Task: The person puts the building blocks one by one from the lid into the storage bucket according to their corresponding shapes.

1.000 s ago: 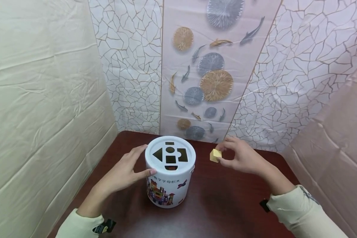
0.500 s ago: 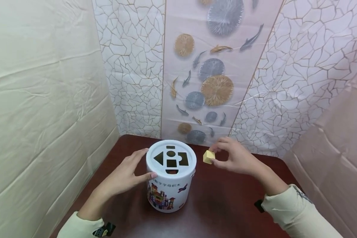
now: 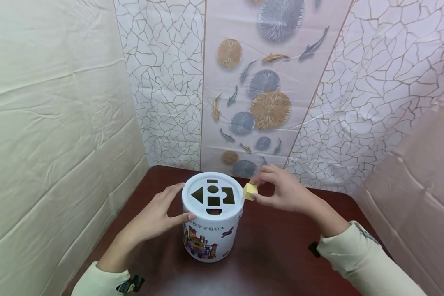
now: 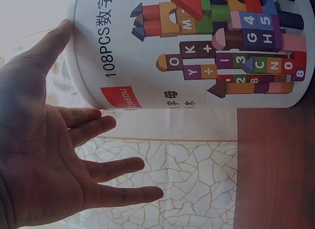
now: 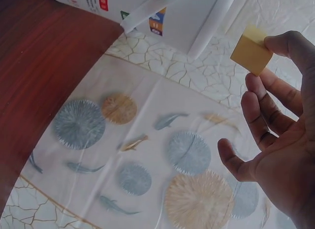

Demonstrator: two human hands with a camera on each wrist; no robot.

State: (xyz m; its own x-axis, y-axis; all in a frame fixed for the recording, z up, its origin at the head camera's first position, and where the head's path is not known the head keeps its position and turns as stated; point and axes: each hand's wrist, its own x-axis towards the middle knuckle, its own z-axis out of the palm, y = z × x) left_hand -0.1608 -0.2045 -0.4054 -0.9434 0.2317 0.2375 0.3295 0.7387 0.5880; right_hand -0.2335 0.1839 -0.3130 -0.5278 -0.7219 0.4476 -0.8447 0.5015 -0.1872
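A white toy block bucket (image 3: 211, 234) stands upright, its lid (image 3: 188, 204) cut with shaped holes: a triangle, a circle, rectangles and a notched one. My left hand (image 3: 151, 220) rests at the lid's left rim, thumb in front and fingers behind. In the left wrist view that hand (image 4: 54, 160) has straight, spread fingers, with the thumb tip against the rim. My right hand (image 3: 283, 189) pinches a small yellow cube block (image 3: 250, 191) just right of the lid. Thumb and fingertips grip the cube (image 5: 252, 50) in the right wrist view, the other fingers loosely bent.
The bucket stands on a dark red table (image 3: 274, 255). Pale cloth walls (image 3: 59, 144) enclose the left and right, and a patterned backdrop (image 3: 244, 102) with fish hangs behind. A white handle (image 5: 152, 12) shows on the bucket's side in the right wrist view.
My right hand has carried the yellow cube leftward, up close to the lid's right edge. The left hand stays at the rim. The head view has shifted slightly.
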